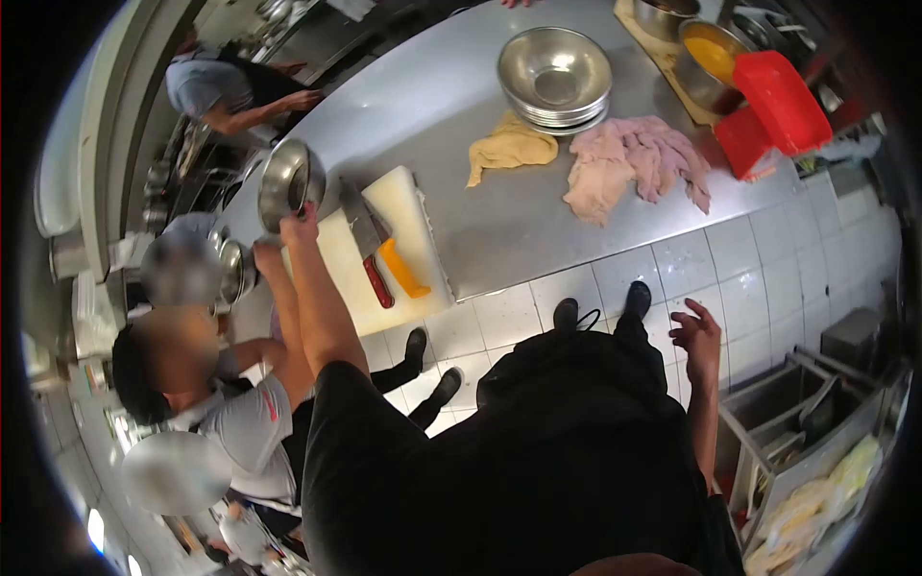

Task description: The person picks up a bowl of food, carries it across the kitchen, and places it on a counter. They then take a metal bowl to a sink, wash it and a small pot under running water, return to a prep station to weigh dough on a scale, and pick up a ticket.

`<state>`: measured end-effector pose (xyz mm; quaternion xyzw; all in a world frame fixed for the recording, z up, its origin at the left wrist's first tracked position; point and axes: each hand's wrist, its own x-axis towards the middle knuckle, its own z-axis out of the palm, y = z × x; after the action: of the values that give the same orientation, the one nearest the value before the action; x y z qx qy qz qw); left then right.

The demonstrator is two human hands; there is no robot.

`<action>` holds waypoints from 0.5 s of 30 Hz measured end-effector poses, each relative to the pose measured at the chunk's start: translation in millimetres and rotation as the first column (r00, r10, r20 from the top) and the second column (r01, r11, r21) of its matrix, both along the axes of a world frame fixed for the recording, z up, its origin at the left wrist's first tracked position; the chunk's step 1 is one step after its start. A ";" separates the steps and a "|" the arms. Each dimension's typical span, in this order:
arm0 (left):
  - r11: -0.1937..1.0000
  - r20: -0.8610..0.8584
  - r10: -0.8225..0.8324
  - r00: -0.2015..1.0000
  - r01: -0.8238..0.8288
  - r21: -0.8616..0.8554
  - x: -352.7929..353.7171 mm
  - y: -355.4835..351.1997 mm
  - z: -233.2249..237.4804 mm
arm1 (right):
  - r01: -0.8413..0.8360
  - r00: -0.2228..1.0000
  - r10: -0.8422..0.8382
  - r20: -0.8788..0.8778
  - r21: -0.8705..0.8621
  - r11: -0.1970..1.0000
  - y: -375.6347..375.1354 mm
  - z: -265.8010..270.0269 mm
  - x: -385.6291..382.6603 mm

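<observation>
Gripping metal bowl (279, 188) — left fingers (307, 210) clamped, right fingers (700, 314) apart, orange contents (710, 58) in pot (706, 93)

— Left arm (327, 307)?
— From where I stand: extended forward and out to the left, bare below a short black sleeve (360, 432). Left hand (300, 227) at full reach, fingers curled in a grip.
— Right?
— Right forearm (704, 413) bare, held out to the side, well apart from the left. Right hand (698, 336) in midair, fingers parted, loosely bent.
</observation>
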<state>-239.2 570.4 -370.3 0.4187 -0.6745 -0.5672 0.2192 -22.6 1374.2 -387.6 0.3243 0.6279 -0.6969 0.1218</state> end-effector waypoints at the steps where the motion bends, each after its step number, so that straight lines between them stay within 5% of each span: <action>1: 0.963 -0.109 0.126 0.986 -0.095 0.250 -3.3 2.8 0.5 | -0.010 1.000 0.010 0.025 -0.002 1.000 -9.0 -1.1 8.9; 3: 0.882 -0.154 0.268 0.951 -0.178 0.436 -4.3 5.8 -5.0 | -0.019 0.998 0.019 0.054 0.002 1.000 -26.7 8.8 20.2; 8: 0.918 -0.135 0.261 0.956 -0.202 0.343 1.1 19.4 -15.0 | -0.076 0.996 0.071 0.054 0.090 0.993 -39.1 8.0 24.8; 12: 0.959 -0.202 0.280 0.939 -0.284 0.008 13.5 67.0 -7.1 | -0.060 0.998 0.059 0.010 0.126 0.990 -36.5 8.7 24.2; 15: 0.918 -0.322 0.096 0.942 -0.209 -0.337 10.1 149.0 1.3 | -0.019 1.000 0.020 -0.008 0.104 0.994 -32.3 3.7 30.4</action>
<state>-229.1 719.4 -369.0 0.3316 -0.6924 -0.4688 0.4368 7.8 1341.9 -383.9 0.3210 0.6668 -0.6637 0.1088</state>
